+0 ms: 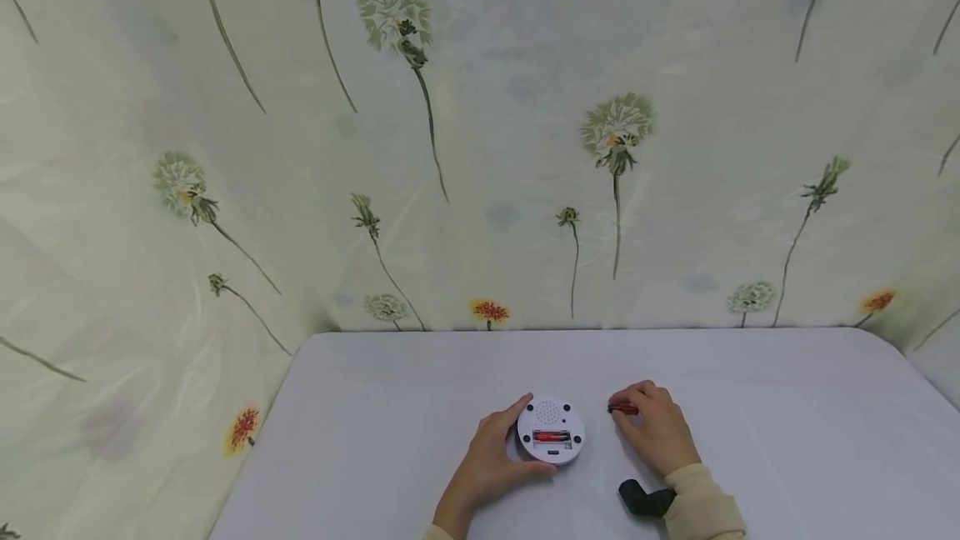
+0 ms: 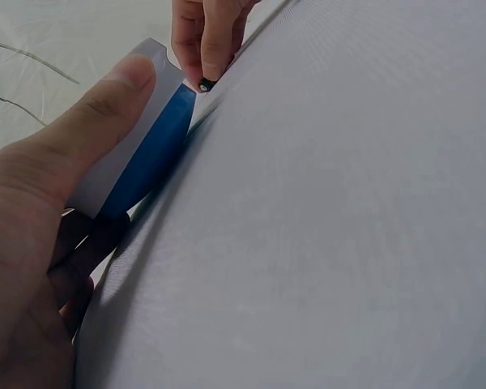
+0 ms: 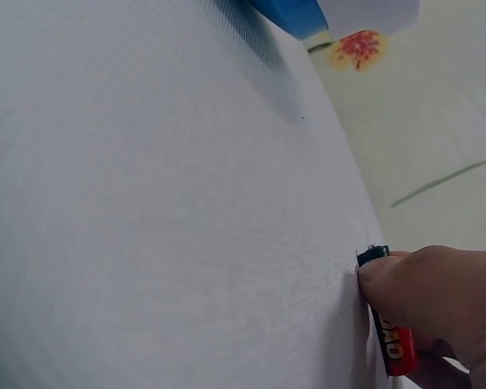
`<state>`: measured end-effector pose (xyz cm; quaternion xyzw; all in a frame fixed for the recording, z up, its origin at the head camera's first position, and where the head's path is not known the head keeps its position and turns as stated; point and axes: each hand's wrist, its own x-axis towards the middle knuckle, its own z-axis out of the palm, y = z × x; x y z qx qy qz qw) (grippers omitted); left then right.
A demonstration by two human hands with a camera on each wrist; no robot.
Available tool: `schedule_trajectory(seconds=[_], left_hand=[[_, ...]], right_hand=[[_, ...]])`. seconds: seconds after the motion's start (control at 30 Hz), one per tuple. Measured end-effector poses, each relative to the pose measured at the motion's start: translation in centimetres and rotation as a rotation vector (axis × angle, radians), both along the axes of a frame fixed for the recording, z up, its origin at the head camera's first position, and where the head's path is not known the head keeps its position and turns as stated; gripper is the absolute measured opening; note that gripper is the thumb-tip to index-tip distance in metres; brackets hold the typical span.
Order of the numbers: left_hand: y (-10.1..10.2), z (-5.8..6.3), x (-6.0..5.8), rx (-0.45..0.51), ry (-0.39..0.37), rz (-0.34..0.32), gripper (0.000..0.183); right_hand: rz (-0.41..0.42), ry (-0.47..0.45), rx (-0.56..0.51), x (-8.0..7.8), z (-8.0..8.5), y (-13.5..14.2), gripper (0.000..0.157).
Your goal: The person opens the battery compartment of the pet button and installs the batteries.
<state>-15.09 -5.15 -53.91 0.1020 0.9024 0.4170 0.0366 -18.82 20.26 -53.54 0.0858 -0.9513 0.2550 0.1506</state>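
A round white device [image 1: 549, 415] with a speaker grille and small dark feet faces up, its battery compartment uncovered. Inside that compartment lies a red battery [image 1: 552, 436]. My left hand [image 1: 491, 457] grips the device by its rim, thumb on the near side and fingers on the far side. From the left wrist view, the device's side shows a blue band [image 2: 150, 154] below the white. To the right, my right hand [image 1: 656, 423] pinches a second battery [image 3: 391, 344], red with a black end, between thumb and fingers, close over the table.
The white table [image 1: 390, 407] reaches back to a curtain [image 1: 495, 148] printed with dandelions. A black strap-like piece [image 1: 643, 498] sits by the right wrist, beside the beige sleeve [image 1: 701, 502].
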Motion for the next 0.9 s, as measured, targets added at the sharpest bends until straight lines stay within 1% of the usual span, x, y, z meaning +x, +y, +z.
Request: schedule_trajectory(seconds=[0.2, 0.27, 0.43, 0.67, 0.8, 0.9], left_hand=[[0.0, 0.0, 0.0, 0.003, -0.008, 0.003, 0.096], [0.0, 0.0, 0.0, 0.002, -0.006, 0.002, 0.096], [0.0, 0.1, 0.0, 0.000, -0.001, 0.004, 0.096], [-0.1, 0.2, -0.1, 0.005, 0.025, -0.005, 0.096], [0.0, 0.0, -0.2, 0.005, -0.008, -0.002, 0.095], [0.0, 0.0, -0.2, 0.006, -0.031, 0.002, 0.095]], right_hand=[[-0.017, 0.015, 0.011, 0.2, 0.3, -0.2, 0.013], [-0.014, 0.032, -0.003, 0.3, 0.4, -0.4, 0.013], [0.033, 0.072, -0.072, 0.6, 0.8, -0.9, 0.016], [0.077, 0.085, -0.089, 1.2, 1.8, -2.1, 0.019], [0.109, 0.089, -0.094, 1.6, 2.4, -2.6, 0.019], [0.106, 0.079, -0.080, 1.8, 2.6, -2.9, 0.019]])
